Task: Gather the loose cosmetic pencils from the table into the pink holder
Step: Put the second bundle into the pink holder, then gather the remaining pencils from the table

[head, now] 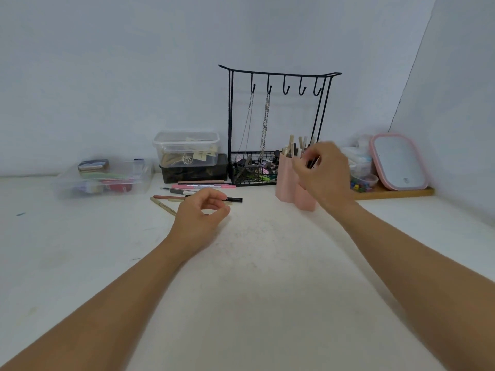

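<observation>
1. We lower the dark pencil (312, 162) tip-first into a free slot of the pink holder (294, 187), right of centre, then release.
2. Our right hand (325, 172) pinches that pencil above the holder's rim.
3. Our left hand (199, 215), left of centre, hangs loosely curled, empty, over the loose pencils (192, 192) on the table (254, 263).

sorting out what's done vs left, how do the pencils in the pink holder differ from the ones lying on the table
The pencils in the pink holder stand roughly upright, packed together, only their tops showing above the rim of the pink holder. The loose pencils lie flat on the table, spread out at varying angles, full length visible, left of the holder. Both groups are slim sticks in beige, pink and dark tones.
</observation>
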Available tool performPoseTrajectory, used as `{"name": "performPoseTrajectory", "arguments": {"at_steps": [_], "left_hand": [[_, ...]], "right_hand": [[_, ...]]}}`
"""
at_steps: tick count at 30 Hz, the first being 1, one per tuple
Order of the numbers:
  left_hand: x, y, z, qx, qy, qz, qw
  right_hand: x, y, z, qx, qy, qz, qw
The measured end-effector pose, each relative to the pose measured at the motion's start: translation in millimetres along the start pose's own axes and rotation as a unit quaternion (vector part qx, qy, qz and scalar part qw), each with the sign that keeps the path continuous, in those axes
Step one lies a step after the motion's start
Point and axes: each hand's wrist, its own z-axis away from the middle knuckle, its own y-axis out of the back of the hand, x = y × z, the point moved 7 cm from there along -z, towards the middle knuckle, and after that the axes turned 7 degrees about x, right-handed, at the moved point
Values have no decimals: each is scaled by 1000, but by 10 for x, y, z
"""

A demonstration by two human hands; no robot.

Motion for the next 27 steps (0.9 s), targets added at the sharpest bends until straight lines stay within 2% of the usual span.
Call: {"name": "performPoseTrajectory", "arguments": {"at_steps": [2,4,9,13,17,18,20,23,27], "left_hand": [[1,6,1,5,-2,-3,1000],[4,23,-2,15,-1,-4,1000],[2,117,-53,51,-16,-25,998],[-59,258,-122,76,-19,-51,996],[-223,566,-192,171,33,-107,979],[-276,637,-200,194,53,-125,972],[-380,741,-205,214,96,-143,962],[-443,812,-215,217,119,-169,954],[-453,848,-207,200,116,-204,951]], "right_hand": [[222,-126,231,-127,-21,78,989],[411,-243,372,-203,-39,87,974],[418,-430,319,-197,-11,50,979],[365,-572,300,-205,-24,47,977],[-16,-487,307,-117,27,93,988],[-185,-513,341,-121,54,76,988],[-531,-734,490,-204,105,17,973],[-851,-1194,746,-358,132,-13,924],[-914,-1691,796,-428,83,9,900]]}}
